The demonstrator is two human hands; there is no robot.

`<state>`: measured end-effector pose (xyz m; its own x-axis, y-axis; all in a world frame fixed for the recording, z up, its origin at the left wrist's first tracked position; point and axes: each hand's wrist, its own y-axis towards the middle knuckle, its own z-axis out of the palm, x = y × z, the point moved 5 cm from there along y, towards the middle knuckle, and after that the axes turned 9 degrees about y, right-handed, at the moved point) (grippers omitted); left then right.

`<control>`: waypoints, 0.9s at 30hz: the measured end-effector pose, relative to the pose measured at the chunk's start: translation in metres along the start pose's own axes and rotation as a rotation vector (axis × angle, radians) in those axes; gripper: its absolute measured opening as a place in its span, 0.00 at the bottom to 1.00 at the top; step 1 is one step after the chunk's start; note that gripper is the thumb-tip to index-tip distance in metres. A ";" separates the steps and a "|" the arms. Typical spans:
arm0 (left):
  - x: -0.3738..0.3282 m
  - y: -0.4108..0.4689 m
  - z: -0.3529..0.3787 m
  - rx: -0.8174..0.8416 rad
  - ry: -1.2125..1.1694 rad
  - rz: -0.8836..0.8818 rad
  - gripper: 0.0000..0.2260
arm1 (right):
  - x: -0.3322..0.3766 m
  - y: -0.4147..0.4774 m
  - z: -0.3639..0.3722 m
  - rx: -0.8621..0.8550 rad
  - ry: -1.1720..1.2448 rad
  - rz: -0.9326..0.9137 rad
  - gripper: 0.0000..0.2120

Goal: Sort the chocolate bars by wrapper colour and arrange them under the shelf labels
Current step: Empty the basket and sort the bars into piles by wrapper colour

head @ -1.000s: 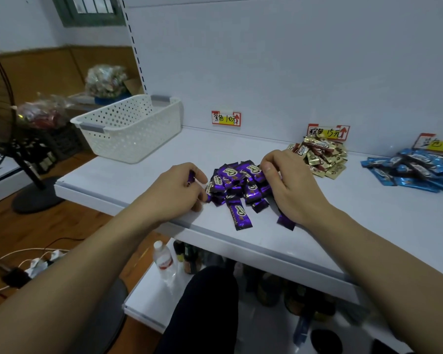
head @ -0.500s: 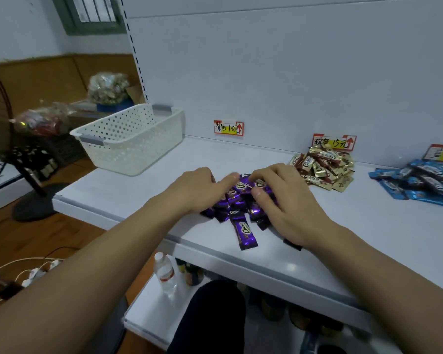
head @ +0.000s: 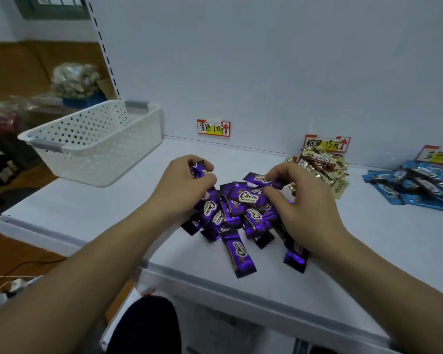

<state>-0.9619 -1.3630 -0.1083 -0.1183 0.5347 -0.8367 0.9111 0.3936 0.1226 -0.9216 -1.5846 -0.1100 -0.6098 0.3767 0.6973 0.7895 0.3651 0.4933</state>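
**Hands split, one purple bar each; pile sits short of its label**

Moved since half a second back: both hands were closed in flat over the purple pile. Now they are apart, one on each side, each with a bar lifted off the far edge.

Shelf [head: 87, 213]: white, and the hands work near its front edge.
White basket [head: 95, 141]: well out beyond the left hand, on its outer side. Can't see anything inside.
Blue pile [head: 417, 185]: well apart from the right hand, on its outer side, under its own label.
Brown-gold pile [head: 320, 167]: just beyond the right hand's knuckles, under its label. Both piles look finished to me.
Purple pile [head: 235, 208]: between the two hands, partly under the right palm.

Left hand [head: 184, 187]: fingers curled round one purple bar [head: 198, 171], crimped end poking up.
Right hand [head: 302, 205]: thumb and forefinger pinch a second purple bar [head: 260, 178] by one end. The bar lies crosswise, pointing at the left hand.

Stray bar [head: 238, 254]: trails from the pile back toward the person, between the wrists, long axis front to back. Another end [head: 294, 259] shows under the right wrist.

Purple label [head: 213, 128]: on the back panel, ahead of the left hand's fingertips, well apart from the pile.

Key relation: the label is forward of both hands and the left hand is nearer. My read is that the pile goes forward, away from the body, and the strays get gathered first.
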 end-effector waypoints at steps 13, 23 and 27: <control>-0.017 0.068 0.062 0.469 -1.007 -0.497 0.15 | 0.005 0.073 0.021 -0.174 0.183 0.141 0.08; 0.002 0.070 0.052 0.384 -1.014 -0.453 0.05 | 0.009 0.060 0.010 0.446 0.139 0.093 0.14; -0.005 0.065 0.044 0.370 -0.925 -0.373 0.14 | 0.004 0.044 0.018 0.639 -0.222 0.006 0.17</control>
<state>-0.8846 -1.3730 -0.1192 -0.2103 -0.4101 -0.8875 0.9610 0.0803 -0.2648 -0.8906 -1.5516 -0.0945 -0.6591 0.5215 0.5419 0.6387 0.7685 0.0372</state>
